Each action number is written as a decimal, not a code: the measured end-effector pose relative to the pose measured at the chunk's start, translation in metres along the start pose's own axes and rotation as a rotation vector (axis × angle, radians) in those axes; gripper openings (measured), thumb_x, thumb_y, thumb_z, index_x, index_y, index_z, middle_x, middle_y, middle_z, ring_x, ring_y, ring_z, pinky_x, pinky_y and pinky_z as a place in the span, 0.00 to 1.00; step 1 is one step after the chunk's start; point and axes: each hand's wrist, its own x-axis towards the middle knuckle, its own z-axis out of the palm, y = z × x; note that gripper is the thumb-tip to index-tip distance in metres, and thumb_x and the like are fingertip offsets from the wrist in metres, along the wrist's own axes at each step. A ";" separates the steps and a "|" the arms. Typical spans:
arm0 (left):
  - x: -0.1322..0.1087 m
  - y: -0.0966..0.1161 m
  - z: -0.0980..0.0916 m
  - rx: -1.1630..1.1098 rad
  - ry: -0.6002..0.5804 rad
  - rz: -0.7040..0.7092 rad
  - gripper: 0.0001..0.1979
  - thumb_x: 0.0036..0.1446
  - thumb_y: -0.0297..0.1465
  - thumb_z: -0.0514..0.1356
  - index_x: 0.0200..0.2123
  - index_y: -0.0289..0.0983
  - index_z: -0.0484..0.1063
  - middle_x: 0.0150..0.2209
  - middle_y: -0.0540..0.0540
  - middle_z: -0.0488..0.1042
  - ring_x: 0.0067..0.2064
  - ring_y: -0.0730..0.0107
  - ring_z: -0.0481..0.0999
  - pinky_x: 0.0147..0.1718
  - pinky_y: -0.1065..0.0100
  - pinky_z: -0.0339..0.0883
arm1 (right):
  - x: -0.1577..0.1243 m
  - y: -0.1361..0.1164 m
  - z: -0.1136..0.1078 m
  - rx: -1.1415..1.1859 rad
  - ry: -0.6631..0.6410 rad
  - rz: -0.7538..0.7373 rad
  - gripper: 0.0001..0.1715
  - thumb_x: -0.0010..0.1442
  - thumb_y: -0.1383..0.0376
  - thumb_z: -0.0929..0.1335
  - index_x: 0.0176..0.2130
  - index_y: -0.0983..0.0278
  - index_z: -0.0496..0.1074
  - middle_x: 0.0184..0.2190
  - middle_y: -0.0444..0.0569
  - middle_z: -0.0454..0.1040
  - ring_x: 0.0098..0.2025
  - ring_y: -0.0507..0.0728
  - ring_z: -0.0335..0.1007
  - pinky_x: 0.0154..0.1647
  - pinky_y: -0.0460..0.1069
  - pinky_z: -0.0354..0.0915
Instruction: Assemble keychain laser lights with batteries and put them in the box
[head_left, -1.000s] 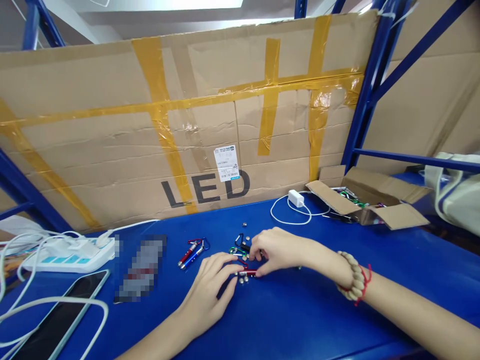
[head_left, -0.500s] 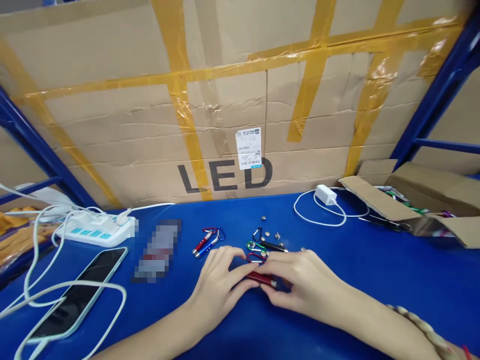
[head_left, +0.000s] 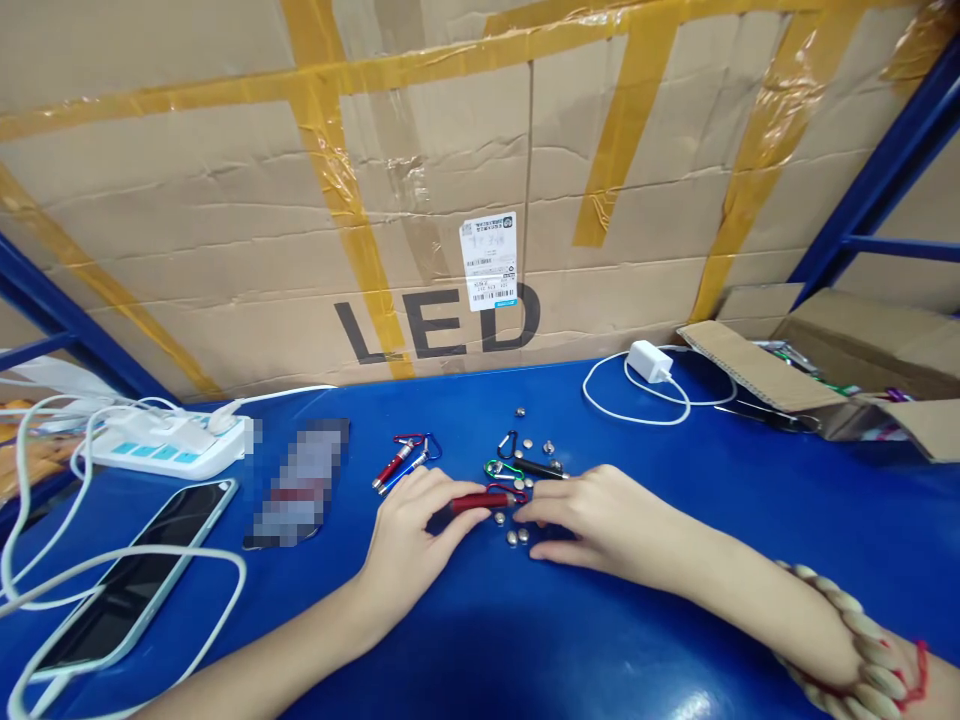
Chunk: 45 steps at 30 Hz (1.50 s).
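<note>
My left hand (head_left: pixel 416 525) pinches a red mini flashlight tube (head_left: pixel 480 503) between thumb and fingers, its end pointing right. My right hand (head_left: pixel 600 520) is just right of it, thumb and fingers apart, fingertips near the table. Below the tube lie small round silver button-like pieces (head_left: pixel 517 537), close to the right fingertips. Behind the hands are a black tube (head_left: pixel 541 468), a green carabiner clip (head_left: pixel 504 470), a black carabiner clip (head_left: pixel 508 444) and more silver pieces (head_left: pixel 548 447). A red keychain flashlight (head_left: pixel 394 464) and a blue one (head_left: pixel 405 470) lie beyond my left hand.
A phone (head_left: pixel 139 575) with white cables and a power strip (head_left: pixel 176 450) occupy the left. A blurred-out item (head_left: pixel 300 485) lies beside them. A white charger (head_left: pixel 649 361) and an open carton (head_left: pixel 757 368) stand at the back right. A large cardboard box (head_left: pixel 450 180) closes off the back.
My right hand has come off the red tube, which the left hand now holds alone, farther left. Silver pieces now show on the table below it. The view has shifted slightly.
</note>
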 end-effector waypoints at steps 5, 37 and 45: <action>0.001 0.001 -0.005 -0.029 0.129 0.072 0.04 0.56 0.29 0.63 0.35 0.37 0.77 0.28 0.48 0.75 0.30 0.70 0.72 0.31 0.70 0.65 | 0.001 -0.001 0.002 0.014 -0.052 0.010 0.06 0.61 0.64 0.66 0.39 0.56 0.74 0.39 0.39 0.76 0.32 0.51 0.73 0.25 0.44 0.57; 0.001 0.004 -0.003 0.066 -0.157 0.283 0.20 0.65 0.42 0.50 0.35 0.33 0.75 0.25 0.46 0.73 0.26 0.70 0.70 0.27 0.70 0.63 | 0.004 -0.025 0.023 0.137 0.652 -0.179 0.08 0.63 0.66 0.65 0.36 0.63 0.74 0.33 0.44 0.77 0.31 0.47 0.73 0.28 0.40 0.65; 0.002 0.006 -0.005 0.056 -0.187 0.283 0.23 0.65 0.42 0.48 0.34 0.32 0.75 0.25 0.45 0.72 0.26 0.69 0.70 0.27 0.70 0.64 | 0.005 -0.025 0.020 0.094 0.497 -0.143 0.13 0.65 0.63 0.62 0.37 0.63 0.74 0.34 0.46 0.75 0.30 0.47 0.71 0.25 0.41 0.62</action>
